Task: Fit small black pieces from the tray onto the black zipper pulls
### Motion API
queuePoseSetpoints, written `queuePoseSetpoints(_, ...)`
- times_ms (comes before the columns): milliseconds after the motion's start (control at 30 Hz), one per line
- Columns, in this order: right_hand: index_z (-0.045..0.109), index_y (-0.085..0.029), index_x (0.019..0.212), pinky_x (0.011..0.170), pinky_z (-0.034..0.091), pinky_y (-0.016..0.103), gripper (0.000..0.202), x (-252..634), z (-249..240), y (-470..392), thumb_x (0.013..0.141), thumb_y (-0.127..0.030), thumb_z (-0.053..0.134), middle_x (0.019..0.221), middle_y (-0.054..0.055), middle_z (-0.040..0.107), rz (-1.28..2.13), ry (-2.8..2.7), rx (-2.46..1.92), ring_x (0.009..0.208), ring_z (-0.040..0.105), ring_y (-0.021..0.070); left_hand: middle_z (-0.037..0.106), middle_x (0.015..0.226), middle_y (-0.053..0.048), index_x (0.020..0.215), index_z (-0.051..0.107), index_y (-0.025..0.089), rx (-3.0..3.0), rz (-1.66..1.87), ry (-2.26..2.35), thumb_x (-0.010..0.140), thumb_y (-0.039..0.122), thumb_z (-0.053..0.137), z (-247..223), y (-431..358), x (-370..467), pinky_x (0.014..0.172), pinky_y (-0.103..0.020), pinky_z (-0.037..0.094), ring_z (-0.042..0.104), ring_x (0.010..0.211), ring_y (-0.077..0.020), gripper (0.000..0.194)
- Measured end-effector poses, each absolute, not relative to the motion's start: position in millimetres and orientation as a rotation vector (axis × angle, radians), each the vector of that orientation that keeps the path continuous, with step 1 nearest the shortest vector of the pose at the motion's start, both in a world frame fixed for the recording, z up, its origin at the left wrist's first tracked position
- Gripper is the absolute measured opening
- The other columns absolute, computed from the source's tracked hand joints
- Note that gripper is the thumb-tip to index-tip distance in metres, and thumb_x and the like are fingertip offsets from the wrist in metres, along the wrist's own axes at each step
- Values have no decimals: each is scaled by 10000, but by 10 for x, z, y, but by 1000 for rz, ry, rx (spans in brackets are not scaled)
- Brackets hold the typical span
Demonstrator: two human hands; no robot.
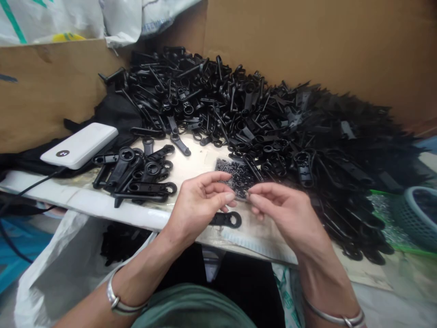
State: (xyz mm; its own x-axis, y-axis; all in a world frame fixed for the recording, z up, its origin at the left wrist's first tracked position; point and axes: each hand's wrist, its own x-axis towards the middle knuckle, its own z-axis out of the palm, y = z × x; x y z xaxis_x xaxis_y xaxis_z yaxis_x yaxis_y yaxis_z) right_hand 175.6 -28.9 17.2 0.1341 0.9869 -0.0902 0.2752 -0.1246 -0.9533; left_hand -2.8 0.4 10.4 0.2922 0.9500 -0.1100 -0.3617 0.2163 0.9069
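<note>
green cloth (191,310) bulges at the bottom edge, and one silver bangle (111,294) circles each wrist, two in all. both hands meet over the counter (194,164), near its front edge. the right hand (283,202) has thumb and index fingers pinched together at the tips, beside a shallow packet (232,175) of tiny dark bits; whether a bit sits in that pinch, i cannot tell. the left hand (194,200) is loosely curled, its thumb and index fingers a little apart, with no thing visible between them. one lone black ringed arm (221,219) lies just below those fingers, and its contact with the hand is hidden.

the step in hand looks like fine fingertip handling of a tiny bit, and from here a move calls for a light, steady pinch and good aim.

as for counts: one packet, one lone arm, roughly a dozen arms in the left cluster (128,173) (they overlap, so that is rough), and far too many in the big heap (211,100) to number. one white power bank (80,146) sits left of the cluster, and one blue-grey basket (421,223) stands at the far right.
</note>
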Motion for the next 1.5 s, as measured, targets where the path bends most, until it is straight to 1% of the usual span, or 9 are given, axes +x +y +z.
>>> queuePoseSetpoints(67, 715, -178, 845, 496, 457, 223, 215, 1689, 148, -336, 698, -319, 783, 593, -2, 653, 1253, -1082, -1392, 509, 573, 109, 691, 715, -3, 999, 642, 112, 911, 1074, 789, 693, 79, 732, 110, -10, -24, 562, -180, 530, 651, 586, -94, 321)
queuePoseSetpoints(167, 725, -171, 839, 527, 485, 207, 198, 1626, 98, -381, 686, -272, 800, 669, 24, 692, 1420, -907, -1253, 529, 584, 88, 695, 720, -2, 1006, 645, 122, 920, 1085, 783, 692, 72, 732, 118, -25, -24, 578, -170, 525, 651, 618, -92, 329)
queuePoseSetpoints(233, 732, -175, 836, 541, 495, 197, 176, 1606, 73, -395, 693, -256, 796, 711, 33, 705, 1481, -858, -1202, 546, 591, 82, 696, 725, -3, 1011, 645, 125, 928, 1090, 783, 695, 73, 729, 120, -31, -24, 589, -170, 524, 654, 632, -94, 331)
queuePoseSetpoints(367, 735, -183, 826, 537, 489, 162, 134, 1587, 52, -407, 711, -229, 785, 698, 16, 690, 1555, -798, -1123, 561, 589, 68, 696, 728, -8, 1014, 639, 121, 925, 1086, 775, 704, 73, 722, 117, -40, -15, 613, -185, 532, 660, 649, -104, 325)
queuePoseSetpoints(500, 735, -189, 844, 555, 492, 148, 147, 1587, 41, -423, 710, -219, 787, 697, 9, 678, 1604, -747, -1077, 584, 586, 64, 696, 733, -5, 1026, 640, 124, 920, 1081, 747, 713, 69, 715, 106, -53, -5, 613, -163, 523, 644, 641, -82, 326)
queuePoseSetpoints(733, 742, -165, 836, 555, 506, 136, 160, 1573, 55, -450, 692, -205, 798, 713, 12, 670, 1618, -648, -1045, 580, 581, 51, 695, 731, -2, 1024, 647, 128, 923, 1077, 766, 706, 71, 720, 110, -76, 8, 602, -158, 512, 623, 628, -71, 332)
queuePoseSetpoints(900, 742, -177, 850, 514, 468, 143, 144, 1522, 18, -476, 721, -227, 779, 650, -7, 607, 1534, -642, -1042, 569, 530, 52, 694, 717, -4, 1032, 645, 124, 909, 1086, 778, 698, 75, 724, 119, -98, 25, 572, -158, 504, 611, 596, -70, 347)
queuePoseSetpoints(1200, 746, -187, 858, 499, 435, 153, 148, 1385, -37, -502, 720, -232, 778, 646, -6, 583, 1387, -573, -1021, 594, 497, 59, 710, 697, -25, 1069, 624, 111, 829, 1124, 838, 666, 121, 760, 124, -126, 74, 569, -220, 540, 650, 568, -119, 425)
queuePoseSetpoints(1500, 751, -186, 835, 497, 427, 166, 133, 1343, -25, -490, 711, -224, 781, 647, 2, 619, 1319, -615, -1042, 577, 516, 61, 711, 683, -22, 1050, 635, 116, 794, 1145, 860, 645, 143, 783, 106, -145, 81, 583, -239, 548, 654, 566, -126, 432)
